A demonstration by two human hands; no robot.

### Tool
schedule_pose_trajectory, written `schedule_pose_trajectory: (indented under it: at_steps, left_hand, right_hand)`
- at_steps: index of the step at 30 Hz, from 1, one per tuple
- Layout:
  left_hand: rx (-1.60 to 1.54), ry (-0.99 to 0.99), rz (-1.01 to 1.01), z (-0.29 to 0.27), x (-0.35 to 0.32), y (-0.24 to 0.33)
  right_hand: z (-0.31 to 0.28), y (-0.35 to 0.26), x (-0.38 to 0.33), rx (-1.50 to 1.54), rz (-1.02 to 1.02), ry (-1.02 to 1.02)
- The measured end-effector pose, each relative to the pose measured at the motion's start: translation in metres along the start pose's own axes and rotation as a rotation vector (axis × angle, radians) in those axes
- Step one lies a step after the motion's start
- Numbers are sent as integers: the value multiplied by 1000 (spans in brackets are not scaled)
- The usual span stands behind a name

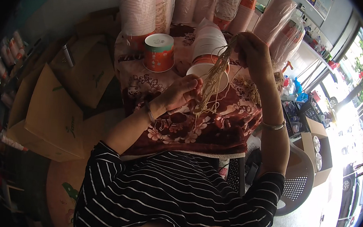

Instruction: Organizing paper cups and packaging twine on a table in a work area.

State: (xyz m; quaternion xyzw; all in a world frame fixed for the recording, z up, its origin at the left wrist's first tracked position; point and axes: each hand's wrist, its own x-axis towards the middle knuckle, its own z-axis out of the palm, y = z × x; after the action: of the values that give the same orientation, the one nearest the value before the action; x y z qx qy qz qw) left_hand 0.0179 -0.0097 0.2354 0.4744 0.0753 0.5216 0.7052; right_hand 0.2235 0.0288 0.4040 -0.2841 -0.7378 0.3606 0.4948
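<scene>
High on the right, my right hand (254, 51) is closed round the top of a bundle of thin tan strands (212, 88). The strands hang down loosely, and a few loop out to the side. My left hand (179, 93) is beside the hanging strands, its fingers loosely bent and apart; whether a fingertip touches them I cannot tell. Behind the bundle, a sleeve of nested white paper tubs (210, 43) lies on its side with the open mouth toward me. An orange and green paper tub (158, 56) stands upside down to the left.
A maroon flowered cloth (175, 132) covers the table. Tall wrapped stacks of paper tubs (138, 10) line its back edge. More tan strands (248, 89) lie on the right. Cardboard boxes (53, 116) stand on the left, and a grey chair (300, 178) is at the right.
</scene>
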Motion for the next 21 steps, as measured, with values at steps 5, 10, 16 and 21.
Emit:
schedule_pose_trajectory:
  at_steps: [5,10,16,21]
  left_hand:
    - [127,-47,-106,9,1,-7]
    - [653,-133,-279,20,-10,1]
    - [759,-288,-270,-12,-33,-6]
    - [722,-294,-327,-29,-49,-4]
  right_hand:
    - [-2,6,3,4,14,19]
    - [-10,9,3,-51,4,58]
    - [-25,0,8,-59,-33,188]
    - [-26,-8,14,-87,-22,209]
